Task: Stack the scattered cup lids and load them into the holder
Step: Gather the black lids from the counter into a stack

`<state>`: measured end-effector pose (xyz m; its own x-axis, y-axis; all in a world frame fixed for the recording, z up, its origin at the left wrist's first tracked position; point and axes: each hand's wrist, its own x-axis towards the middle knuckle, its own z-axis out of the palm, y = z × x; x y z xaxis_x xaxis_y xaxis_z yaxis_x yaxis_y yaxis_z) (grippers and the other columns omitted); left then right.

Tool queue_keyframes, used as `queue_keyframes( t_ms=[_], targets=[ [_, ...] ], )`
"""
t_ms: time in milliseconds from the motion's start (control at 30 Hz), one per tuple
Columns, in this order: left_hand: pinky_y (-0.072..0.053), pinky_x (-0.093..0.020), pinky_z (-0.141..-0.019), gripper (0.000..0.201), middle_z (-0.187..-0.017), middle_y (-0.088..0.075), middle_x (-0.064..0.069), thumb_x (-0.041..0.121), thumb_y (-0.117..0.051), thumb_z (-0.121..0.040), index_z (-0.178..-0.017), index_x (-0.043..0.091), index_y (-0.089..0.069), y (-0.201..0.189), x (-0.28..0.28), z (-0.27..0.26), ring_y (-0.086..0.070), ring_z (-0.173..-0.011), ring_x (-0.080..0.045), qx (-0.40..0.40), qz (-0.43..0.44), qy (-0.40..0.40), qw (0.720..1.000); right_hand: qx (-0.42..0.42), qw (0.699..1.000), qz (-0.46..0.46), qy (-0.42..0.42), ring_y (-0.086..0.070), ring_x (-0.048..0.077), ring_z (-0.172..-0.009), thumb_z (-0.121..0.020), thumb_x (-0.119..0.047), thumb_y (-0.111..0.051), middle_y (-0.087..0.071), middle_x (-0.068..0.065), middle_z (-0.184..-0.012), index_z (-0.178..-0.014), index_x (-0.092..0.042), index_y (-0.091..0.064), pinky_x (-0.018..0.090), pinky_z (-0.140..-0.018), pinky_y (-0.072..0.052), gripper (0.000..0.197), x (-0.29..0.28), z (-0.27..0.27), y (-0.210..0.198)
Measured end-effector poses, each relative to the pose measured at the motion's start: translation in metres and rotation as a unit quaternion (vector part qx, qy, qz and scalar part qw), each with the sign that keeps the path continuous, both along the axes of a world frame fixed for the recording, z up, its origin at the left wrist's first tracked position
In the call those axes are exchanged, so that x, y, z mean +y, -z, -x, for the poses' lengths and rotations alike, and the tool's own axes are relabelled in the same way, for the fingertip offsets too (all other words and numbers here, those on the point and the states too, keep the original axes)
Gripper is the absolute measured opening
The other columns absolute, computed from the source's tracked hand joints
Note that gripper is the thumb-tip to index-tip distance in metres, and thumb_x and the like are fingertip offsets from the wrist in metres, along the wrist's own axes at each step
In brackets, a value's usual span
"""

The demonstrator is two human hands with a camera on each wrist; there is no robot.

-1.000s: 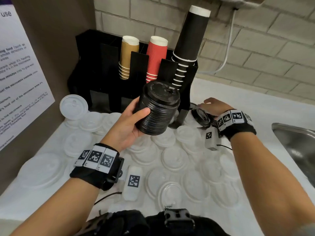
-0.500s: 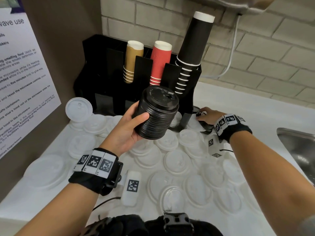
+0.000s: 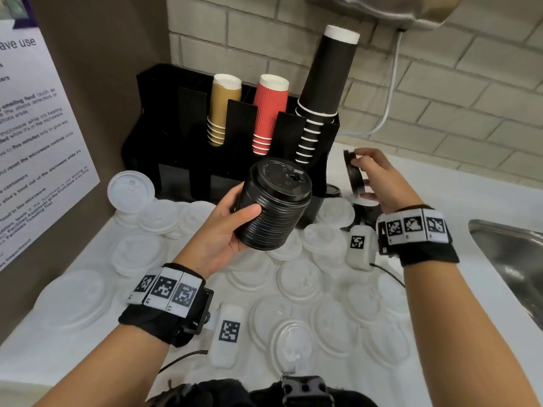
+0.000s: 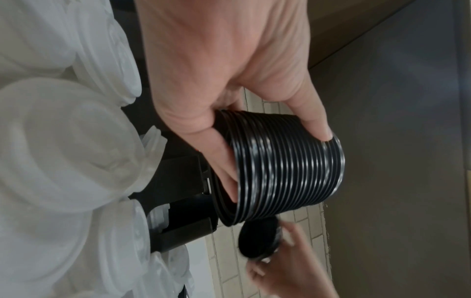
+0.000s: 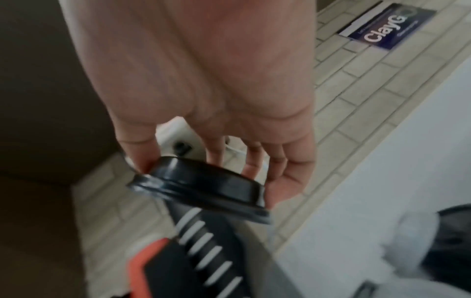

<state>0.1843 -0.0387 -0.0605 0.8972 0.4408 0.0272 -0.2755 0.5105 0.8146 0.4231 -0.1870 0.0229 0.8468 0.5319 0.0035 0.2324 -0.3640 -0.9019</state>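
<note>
- Head: left hand (image 3: 223, 230) wraps the black stack (image 3: 274, 205), tilted, in front of the holder (image 3: 188, 121). Right hand (image 3: 379, 183) pinches a loose black lid (image 3: 354, 174) on edge, well right of the stack. White lids (image 3: 299, 279) are scattered on the desk (image 3: 470, 195) below both hands.
- Left wrist: thumb and fingers (image 4: 224, 161) curl round the stack's ribbed side; loose lid is just past it.
- Right wrist: thumb and fingertips (image 5: 280, 177) grip the lid's rim; blurred.
- Step: stacking black lids. Next, likely: turn lid flat, align, seat it on top.
</note>
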Motion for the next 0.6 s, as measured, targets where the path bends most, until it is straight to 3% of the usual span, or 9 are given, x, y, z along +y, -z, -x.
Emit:
queue_keyframes(
  t_ms=[100, 200, 333, 467, 600],
  targets=[
    [-0.057, -0.033, -0.075, 0.057, -0.118, -0.069, -0.001, 0.019, -0.069, -0.078, -0.132, 0.022, -0.053, -0.001, -0.003, -0.003, -0.068, -0.107, -0.018, -0.004, 0.0, 0.005, 1.0, -0.03, 0.99, -0.116, -0.078, -0.062, 0.011, -0.091, -0.078, -0.041, -0.062, -0.059, -0.004, -0.106, -0.111, -0.038, -0.06, 0.023, -0.068, -0.052, 0.034, -0.008, 0.046, -0.011],
    [-0.057, -0.032, -0.074, 0.053, -0.115, -0.069, 0.0, 0.018, -0.068, -0.077, -0.128, 0.023, -0.055, -0.001, -0.007, -0.006, -0.068, -0.105, -0.017, -0.006, -0.003, 0.009, 1.0, -0.074, 0.975, -0.159, -0.137, -0.06, 0.008, -0.094, -0.077, -0.036, -0.066, -0.054, -0.007, -0.113, -0.116, -0.035, -0.058, 0.02, -0.077, -0.05, 0.04, -0.012, 0.082, -0.011],
    [-0.058, -0.032, -0.073, 0.05, -0.112, -0.07, 0.001, 0.019, -0.066, -0.078, -0.126, 0.026, -0.056, -0.002, -0.013, -0.008, -0.069, -0.102, -0.016, -0.002, -0.002, 0.007, 1.0, -0.15, 0.961, -0.154, -0.172, -0.056, 0.008, -0.108, -0.075, -0.031, -0.072, -0.051, 0.0, -0.127, -0.12, -0.03, -0.054, 0.021, -0.082, -0.049, 0.048, -0.012, 0.103, -0.006],
    [-0.058, -0.031, -0.072, 0.059, -0.114, -0.071, 0.0, 0.02, -0.067, -0.076, -0.133, 0.024, -0.051, -0.002, -0.014, -0.008, -0.069, -0.104, -0.018, 0.002, -0.004, 0.001, 1.0, -0.202, 0.953, -0.13, -0.184, -0.054, 0.001, -0.106, -0.076, -0.03, -0.074, -0.05, -0.004, -0.124, -0.118, -0.03, -0.055, 0.013, -0.079, -0.046, 0.047, -0.01, 0.109, -0.003],
    [-0.057, -0.03, -0.072, 0.056, -0.114, -0.071, 0.0, 0.02, -0.07, -0.075, -0.129, 0.029, -0.055, 0.0, -0.013, -0.008, -0.069, -0.104, -0.019, 0.007, -0.013, 0.012, 1.0, -0.224, 0.947, -0.103, -0.205, -0.055, 0.002, -0.105, -0.078, -0.027, -0.073, -0.05, -0.003, -0.119, -0.116, -0.03, -0.059, 0.012, -0.082, -0.045, 0.04, -0.007, 0.11, -0.007]
  ],
)
